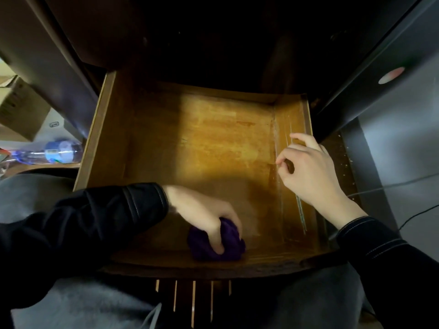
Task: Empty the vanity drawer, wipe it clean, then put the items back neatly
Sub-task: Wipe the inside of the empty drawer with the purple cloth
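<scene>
The wooden vanity drawer (204, 143) is pulled out in front of me, its stained brown floor bare of items. My left hand (204, 214) grips a bunched purple cloth (228, 243) and presses it on the drawer floor near the front edge. My right hand (311, 172) hovers over the drawer's right side wall, its fingers loosely curled with the thumb and forefinger close together; I cannot tell whether they pinch anything. Both arms wear black sleeves.
A dark cabinet (389, 74) stands close on the right, with cables (403, 184) trailing beside it. On the floor to the left lie a plastic water bottle (57, 150) and cardboard boxes (19, 108). My grey-trousered knees sit below the drawer front.
</scene>
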### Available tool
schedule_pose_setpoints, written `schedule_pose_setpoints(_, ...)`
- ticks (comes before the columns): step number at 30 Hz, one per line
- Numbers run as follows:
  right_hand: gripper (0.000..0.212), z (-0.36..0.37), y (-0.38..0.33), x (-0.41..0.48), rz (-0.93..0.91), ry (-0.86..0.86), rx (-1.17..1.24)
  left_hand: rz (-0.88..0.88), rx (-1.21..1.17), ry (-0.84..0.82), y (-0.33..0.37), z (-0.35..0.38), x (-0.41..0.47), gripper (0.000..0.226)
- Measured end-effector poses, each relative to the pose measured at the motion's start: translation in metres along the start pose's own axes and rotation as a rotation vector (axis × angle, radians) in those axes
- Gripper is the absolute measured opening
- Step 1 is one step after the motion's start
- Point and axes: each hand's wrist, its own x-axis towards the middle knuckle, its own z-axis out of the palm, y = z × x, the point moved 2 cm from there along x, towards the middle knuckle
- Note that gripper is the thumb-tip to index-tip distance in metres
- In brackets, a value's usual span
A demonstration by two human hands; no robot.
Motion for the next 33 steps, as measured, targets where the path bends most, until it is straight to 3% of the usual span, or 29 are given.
schedule_pose_setpoints(3,0.012,0.000,0.000,0.000,0.002,-0.004,0.001,-0.072,0.077,0.121,-0.009,0.012,0.013,0.017)
schedule_pose_setpoints(7,0.011,-0.001,0.000,0.000,0.001,-0.005,-0.003,-0.115,0.206,0.147,-0.009,0.021,0.022,0.018)
schedule_pose_setpoints(13,0.011,0.000,0.001,0.000,-0.002,-0.003,-0.010,0.045,-0.055,0.101,0.007,0.007,0.003,0.024)
schedule_pose_setpoints(18,0.011,0.000,-0.001,-0.001,0.001,-0.001,-0.009,-0.154,0.213,0.197,-0.004,0.029,0.028,0.023)
schedule_pose_setpoints(24,0.011,-0.001,-0.001,-0.001,-0.004,0.004,-0.008,0.088,-0.053,0.123,0.009,0.011,0.007,0.023)
schedule_pose_setpoints(27,0.012,0.000,-0.001,-0.001,-0.006,0.004,-0.001,0.035,0.068,0.229,0.001,0.023,0.025,0.019)
schedule_pose_setpoints(29,0.012,-0.001,0.000,-0.001,-0.001,-0.002,0.000,-0.021,0.143,0.213,-0.002,0.027,0.033,0.016)
schedule_pose_setpoints(33,0.011,-0.001,0.000,-0.001,-0.004,-0.002,-0.007,0.134,0.000,0.148,0.010,0.013,0.014,0.023)
